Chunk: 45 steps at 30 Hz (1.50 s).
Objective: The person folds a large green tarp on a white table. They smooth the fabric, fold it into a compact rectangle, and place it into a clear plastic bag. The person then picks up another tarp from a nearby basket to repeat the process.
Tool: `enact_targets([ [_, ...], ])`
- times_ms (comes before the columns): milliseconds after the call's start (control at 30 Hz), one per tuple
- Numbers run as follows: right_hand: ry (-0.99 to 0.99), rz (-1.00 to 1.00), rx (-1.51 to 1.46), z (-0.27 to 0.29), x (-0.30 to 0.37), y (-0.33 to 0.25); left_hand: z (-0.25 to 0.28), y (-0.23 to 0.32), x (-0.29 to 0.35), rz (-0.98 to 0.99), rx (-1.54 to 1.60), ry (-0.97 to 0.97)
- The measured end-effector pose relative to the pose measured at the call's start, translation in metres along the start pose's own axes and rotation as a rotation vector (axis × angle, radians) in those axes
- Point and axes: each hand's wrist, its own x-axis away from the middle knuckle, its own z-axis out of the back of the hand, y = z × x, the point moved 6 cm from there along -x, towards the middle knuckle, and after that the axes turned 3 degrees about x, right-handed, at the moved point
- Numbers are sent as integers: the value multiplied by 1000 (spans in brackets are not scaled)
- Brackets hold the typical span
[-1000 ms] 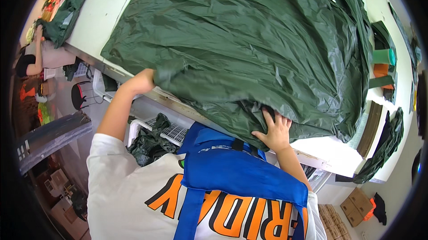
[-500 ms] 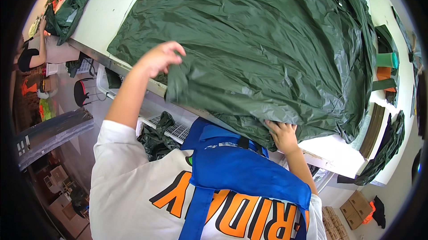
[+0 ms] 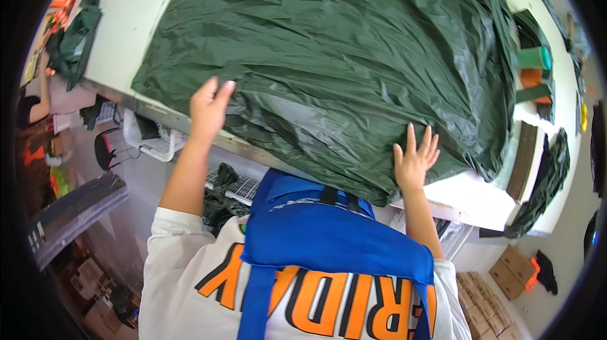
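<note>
Both grips are wide, the left hand (image 3: pixel 208 107) and right hand (image 3: pixel 414 162) pressed flat on the dark green sheet (image 3: pixel 341 55) spread over the white counter (image 3: pixel 136 18), apparently smoothing it, next calling for outward strokes; half a second ago the left hand was raised.

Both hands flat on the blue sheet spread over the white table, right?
Not quite: the sheet is dark green, not blue; the blue thing is the strap on the person's chest. The head view shows the left hand and right hand open on that green sheet over the white table.
</note>
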Motion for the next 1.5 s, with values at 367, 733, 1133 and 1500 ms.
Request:
enact_targets([
  [367,29,-518,277,-10,-12,207,19,-95,-21,253,-141,-96],
  [733,85,23,-232,45,-18,278,37,-19,-14,310,141,-91],
  [1133,-204,-165,376,27,-64,256,37,-7,-1,150,-35,17],
  [1500,-173,335,-26,-11,24,-40,7,-80,-14,127,-710,204],
])
